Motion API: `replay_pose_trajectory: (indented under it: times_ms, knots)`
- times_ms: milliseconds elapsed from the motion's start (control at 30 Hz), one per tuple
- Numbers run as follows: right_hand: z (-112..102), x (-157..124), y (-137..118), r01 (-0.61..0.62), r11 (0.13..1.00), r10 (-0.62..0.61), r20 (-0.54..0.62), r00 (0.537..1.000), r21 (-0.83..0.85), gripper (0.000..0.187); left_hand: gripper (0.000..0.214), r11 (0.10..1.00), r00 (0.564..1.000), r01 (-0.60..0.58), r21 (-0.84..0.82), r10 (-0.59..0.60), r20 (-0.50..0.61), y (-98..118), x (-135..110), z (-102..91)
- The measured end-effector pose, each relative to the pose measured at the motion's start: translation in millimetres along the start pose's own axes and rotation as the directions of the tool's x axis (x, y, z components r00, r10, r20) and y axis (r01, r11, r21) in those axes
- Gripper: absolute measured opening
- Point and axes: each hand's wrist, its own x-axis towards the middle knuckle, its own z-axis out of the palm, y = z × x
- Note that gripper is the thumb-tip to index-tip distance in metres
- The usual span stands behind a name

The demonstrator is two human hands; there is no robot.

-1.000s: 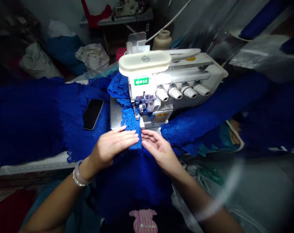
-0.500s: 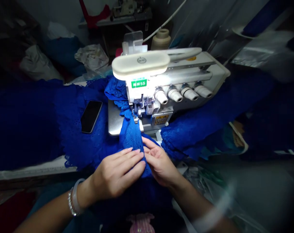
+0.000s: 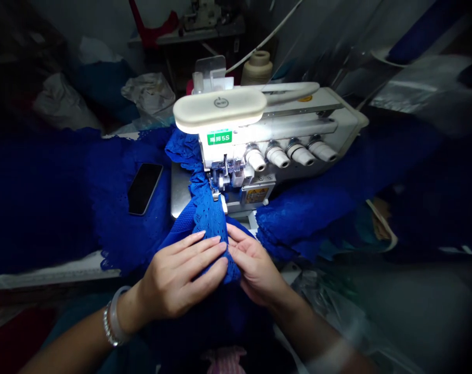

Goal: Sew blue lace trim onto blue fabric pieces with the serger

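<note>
A strip of blue eyelet lace fabric (image 3: 207, 215) runs from under the presser foot of a white overlock sewing machine (image 3: 275, 140) down toward me. My left hand (image 3: 179, 278) lies on the fabric with fingers stretched out flat and pressed on it. Beside it, my right hand (image 3: 253, 265) pinches the fabric's right edge, fingers curled round it. The two hands touch at the fingertips, a short way in front of the machine's needle area.
A black phone (image 3: 143, 181) lies on blue fabric left of the machine. More blue fabric (image 3: 317, 202) is heaped to the right. A lit lamp (image 3: 219, 108) tops the machine. A thread cone (image 3: 258, 66) stands behind. Bags and cloth piles fill the dark background.
Both hands have drawn back from the presser foot toward me, sliding along the lace strip; more fabric now shows between the hands and the machine.
</note>
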Motion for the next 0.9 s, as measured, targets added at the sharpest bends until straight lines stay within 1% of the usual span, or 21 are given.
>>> replay_pose_trajectory:
  times_ms: [100, 167, 200, 267, 333, 367, 400, 500, 533, 567, 633, 733, 800, 833, 867, 900]
  knots:
    - [-5, -1, 0, 0.008, 0.997, -0.007, 0.014, 1.0, -0.08, 0.032, 0.026, 1.0, 1.0, -0.001, -0.015, 0.001, -0.011, 2, -1, 0.8]
    - [-10, -3, -1, 0.022, 0.974, -0.021, 0.006, 1.0, -0.224, 0.034, 0.025, 1.0, 1.0, 0.003, -0.02, -0.003, -0.014, 2, -2, 0.5]
    - [-13, -5, -2, 0.035, 0.944, -0.04, -0.009, 0.999, -0.328, 0.035, 0.024, 1.0, 1.0, 0.005, -0.02, -0.006, -0.013, 2, -2, 0.3]
    - [-17, -7, -3, 0.065, 0.834, -0.114, -0.055, 0.992, -0.548, 0.038, 0.024, 1.0, 1.0, 0.01, -0.018, -0.01, -0.015, 2, -2, -0.1]
    - [-19, -8, -5, 0.075, 0.722, -0.182, -0.084, 0.98, -0.688, 0.038, 0.021, 1.0, 1.0, 0.012, -0.02, -0.012, -0.021, 1, -2, -0.2]
    - [-20, -8, -6, 0.068, 0.704, -0.186, -0.091, 0.978, -0.707, 0.037, 0.019, 1.0, 1.0, 0.014, -0.022, -0.014, -0.022, 1, -2, -0.1]
    - [-19, -8, -7, 0.055, 0.722, -0.163, -0.093, 0.982, -0.69, 0.036, 0.018, 1.0, 1.0, 0.015, -0.026, -0.015, -0.022, 1, -2, 0.1]
    - [-17, -5, -10, -0.005, 0.868, -0.032, -0.065, 0.997, -0.497, 0.034, 0.018, 0.999, 1.0, 0.022, -0.045, -0.022, -0.02, 1, -2, 0.4]
    - [-16, -4, -10, -0.024, 0.903, 0.001, -0.055, 0.999, -0.43, 0.035, 0.018, 0.998, 0.999, 0.024, -0.051, -0.025, -0.022, 1, -2, 0.2]
    - [-15, -3, -11, -0.04, 0.924, 0.024, -0.045, 0.999, -0.38, 0.035, 0.018, 0.998, 0.999, 0.026, -0.053, -0.027, -0.023, 2, -2, -0.1]
    - [-12, -1, -12, -0.057, 0.936, 0.048, -0.034, 0.998, -0.347, 0.034, 0.017, 0.998, 0.999, 0.032, -0.055, -0.033, -0.018, 2, -1, -1.4]
    - [-10, 1, -14, -0.04, 0.918, 0.032, -0.028, 0.999, -0.393, 0.032, 0.016, 0.998, 0.999, 0.041, -0.042, -0.042, -0.013, 4, 2, -3.5]
    - [-9, 3, -13, -0.002, 0.884, -0.013, -0.029, 0.999, -0.468, 0.03, 0.015, 0.999, 0.999, 0.034, -0.02, -0.034, -0.012, 6, 4, -3.5]
    - [-9, 4, -13, 0.027, 0.848, -0.049, -0.027, 0.998, -0.529, 0.029, 0.015, 0.999, 0.999, 0.034, -0.006, -0.034, -0.012, 6, 6, -2.7]
    - [-9, 5, -12, 0.06, 0.786, -0.097, -0.027, 0.995, -0.615, 0.027, 0.017, 0.999, 0.999, 0.037, 0.004, -0.037, -0.01, 6, 6, -1.4]
    - [-9, 5, -11, 0.09, 0.682, -0.16, -0.028, 0.987, -0.726, 0.025, 0.019, 0.999, 0.999, 0.042, 0.013, -0.042, -0.008, 5, 6, 0.5]
